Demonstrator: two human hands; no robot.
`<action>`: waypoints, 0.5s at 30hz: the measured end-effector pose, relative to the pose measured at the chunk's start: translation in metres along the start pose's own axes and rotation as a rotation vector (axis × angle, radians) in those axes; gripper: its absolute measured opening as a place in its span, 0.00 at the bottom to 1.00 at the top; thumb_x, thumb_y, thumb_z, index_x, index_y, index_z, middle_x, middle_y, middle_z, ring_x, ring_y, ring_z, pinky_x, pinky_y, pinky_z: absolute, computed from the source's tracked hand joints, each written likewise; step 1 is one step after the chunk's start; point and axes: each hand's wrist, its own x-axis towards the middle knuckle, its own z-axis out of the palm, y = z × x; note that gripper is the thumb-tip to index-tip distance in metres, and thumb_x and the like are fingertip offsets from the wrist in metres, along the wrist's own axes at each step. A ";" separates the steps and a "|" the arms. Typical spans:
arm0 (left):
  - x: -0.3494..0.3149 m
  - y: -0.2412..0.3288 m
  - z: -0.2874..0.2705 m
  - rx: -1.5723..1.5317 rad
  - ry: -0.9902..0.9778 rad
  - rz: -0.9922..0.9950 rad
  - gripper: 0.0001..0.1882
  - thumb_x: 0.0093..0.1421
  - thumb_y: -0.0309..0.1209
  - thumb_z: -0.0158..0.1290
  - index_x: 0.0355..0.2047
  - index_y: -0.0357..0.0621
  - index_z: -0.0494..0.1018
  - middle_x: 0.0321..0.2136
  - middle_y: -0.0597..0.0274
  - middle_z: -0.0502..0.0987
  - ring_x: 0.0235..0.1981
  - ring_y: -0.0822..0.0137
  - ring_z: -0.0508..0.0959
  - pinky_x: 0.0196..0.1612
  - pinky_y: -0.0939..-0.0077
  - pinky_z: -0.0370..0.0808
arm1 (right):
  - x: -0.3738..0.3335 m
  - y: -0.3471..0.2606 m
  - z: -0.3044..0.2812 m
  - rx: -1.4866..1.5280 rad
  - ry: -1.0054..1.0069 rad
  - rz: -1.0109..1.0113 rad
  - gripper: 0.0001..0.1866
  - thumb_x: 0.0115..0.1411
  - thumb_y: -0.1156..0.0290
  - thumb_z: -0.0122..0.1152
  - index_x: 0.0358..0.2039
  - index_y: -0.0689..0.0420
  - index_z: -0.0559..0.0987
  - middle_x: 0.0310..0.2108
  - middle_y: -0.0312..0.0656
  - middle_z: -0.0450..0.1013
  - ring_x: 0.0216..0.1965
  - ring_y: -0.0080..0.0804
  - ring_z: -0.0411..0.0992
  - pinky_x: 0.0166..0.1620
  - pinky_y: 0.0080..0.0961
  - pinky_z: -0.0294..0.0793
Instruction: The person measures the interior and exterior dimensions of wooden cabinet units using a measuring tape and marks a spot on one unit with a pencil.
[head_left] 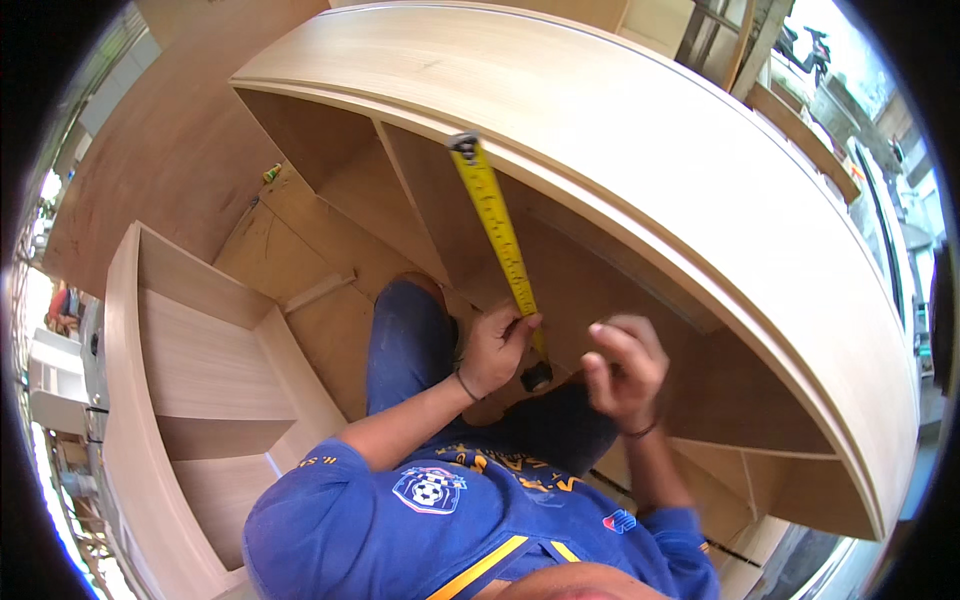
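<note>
My left hand (490,352) is closed on the yellow blade of a tape measure (497,220), pinched between thumb and fingers. The blade runs up and away from the hand. Its metal hook end is at the front edge of a pale wooden cabinet (560,75); I cannot tell whether it touches. Below the hand hangs the dark tape case (537,377). To the right, my right hand (628,370) is raised beside the case, slightly blurred. Its fingers are bent and apart, and nothing shows between them.
Compartments with a divider (412,195) open toward me under the cabinet's top. A second wooden shelf unit (215,355) stands at the left. Between them, a wooden strip (320,290) and a small yellow-green item (271,173) lie on the brown floor board (300,245).
</note>
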 end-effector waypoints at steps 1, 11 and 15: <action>0.002 0.004 0.008 -0.161 0.020 0.016 0.10 0.64 0.29 0.47 0.36 0.32 0.72 0.26 0.61 0.76 0.32 0.70 0.78 0.35 0.78 0.74 | -0.028 0.015 0.014 -0.026 -0.004 0.129 0.20 0.46 0.72 0.69 0.40 0.61 0.76 0.36 0.48 0.72 0.36 0.40 0.73 0.39 0.30 0.73; 0.001 0.009 0.007 -0.216 -0.037 -0.007 0.10 0.65 0.30 0.46 0.38 0.34 0.69 0.34 0.59 0.74 0.35 0.64 0.80 0.38 0.76 0.78 | -0.170 0.075 0.113 0.041 -0.041 0.589 0.15 0.52 0.73 0.62 0.40 0.64 0.74 0.37 0.52 0.73 0.41 0.48 0.73 0.45 0.35 0.72; 0.025 0.025 -0.014 -0.497 0.113 -0.132 0.09 0.65 0.32 0.46 0.35 0.36 0.68 0.29 0.61 0.73 0.33 0.63 0.80 0.33 0.76 0.78 | -0.169 0.056 0.087 -0.015 -0.019 0.608 0.10 0.56 0.75 0.56 0.38 0.64 0.75 0.35 0.53 0.73 0.38 0.51 0.72 0.41 0.36 0.72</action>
